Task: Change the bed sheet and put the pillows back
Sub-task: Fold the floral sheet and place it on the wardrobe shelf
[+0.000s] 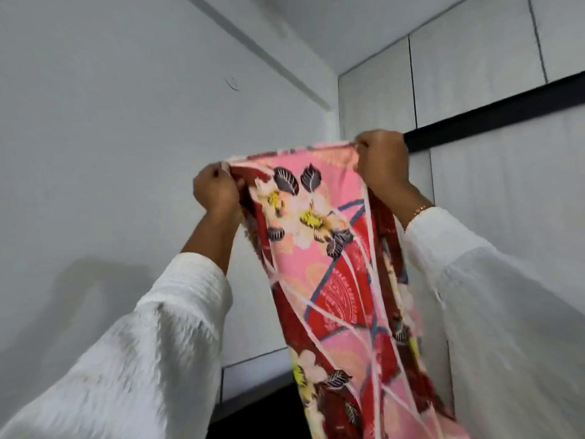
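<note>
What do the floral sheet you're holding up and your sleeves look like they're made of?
Floral sheet: thin, smooth printed woven cloth, likely cotton or polyester; it hangs limp in soft folds from both hands. Sleeves: white crinkled, lightly textured fabric, probably cotton gauze; fine ridges show.

**Lighting / image quality**

Even, soft indoor light, source not visible. No glare. Faint diffuse shadow on the wall (95, 280) at lower left. White sleeves (142, 343) near blown out and motion-smeared. Lower part of the patterned sheet (332, 280) blurred; top edge sharper. Wide-angle bending of straight lines toward the edges.
</note>
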Demonstrator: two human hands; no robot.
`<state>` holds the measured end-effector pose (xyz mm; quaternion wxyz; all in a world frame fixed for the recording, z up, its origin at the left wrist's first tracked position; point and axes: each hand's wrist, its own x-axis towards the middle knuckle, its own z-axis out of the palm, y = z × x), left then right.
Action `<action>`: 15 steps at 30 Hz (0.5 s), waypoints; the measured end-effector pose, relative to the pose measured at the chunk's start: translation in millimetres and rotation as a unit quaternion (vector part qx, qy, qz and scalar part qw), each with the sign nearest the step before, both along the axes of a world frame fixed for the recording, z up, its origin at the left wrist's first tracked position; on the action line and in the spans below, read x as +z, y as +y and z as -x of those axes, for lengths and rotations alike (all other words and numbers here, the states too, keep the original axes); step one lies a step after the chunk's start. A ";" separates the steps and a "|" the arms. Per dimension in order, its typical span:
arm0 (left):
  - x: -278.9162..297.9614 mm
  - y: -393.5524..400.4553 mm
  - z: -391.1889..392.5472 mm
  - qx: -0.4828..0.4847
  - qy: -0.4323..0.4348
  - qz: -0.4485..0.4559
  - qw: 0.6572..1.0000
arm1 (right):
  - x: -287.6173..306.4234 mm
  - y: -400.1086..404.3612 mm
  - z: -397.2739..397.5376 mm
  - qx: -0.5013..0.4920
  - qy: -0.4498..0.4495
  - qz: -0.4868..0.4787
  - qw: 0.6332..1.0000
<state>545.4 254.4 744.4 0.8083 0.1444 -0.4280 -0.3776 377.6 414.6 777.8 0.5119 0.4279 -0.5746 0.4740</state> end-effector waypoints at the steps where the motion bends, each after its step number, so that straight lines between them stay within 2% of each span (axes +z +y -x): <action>1: 10.8 3.3 -2.9 0.021 -0.007 0.012 1.000 | 3.0 -0.5 -5.3 -0.012 0.015 0.015 1.000; 4: 3.4 -3.7 -3.3 0.033 -0.118 0.010 0.992 | -7.9 -7.4 -3.2 -0.048 -0.016 -0.143 0.988; 6: -7.8 -0.2 -3.3 0.036 -0.157 0.004 0.987 | -9.4 -4.5 5.6 -0.051 -0.057 -0.105 0.992; 8: -10.1 4.0 1.4 0.067 -0.169 0.024 0.983 | -13.8 -3.4 9.5 -0.041 -0.040 -0.049 0.997; 11: -19.1 1.4 12.5 0.013 -0.250 0.044 0.967 | -32.6 -0.6 13.2 -0.066 -0.028 -0.137 0.988; 15: -25.1 11.2 22.0 0.024 -0.198 0.016 0.980 | -46.1 10.3 32.9 -0.040 -0.063 -0.063 0.995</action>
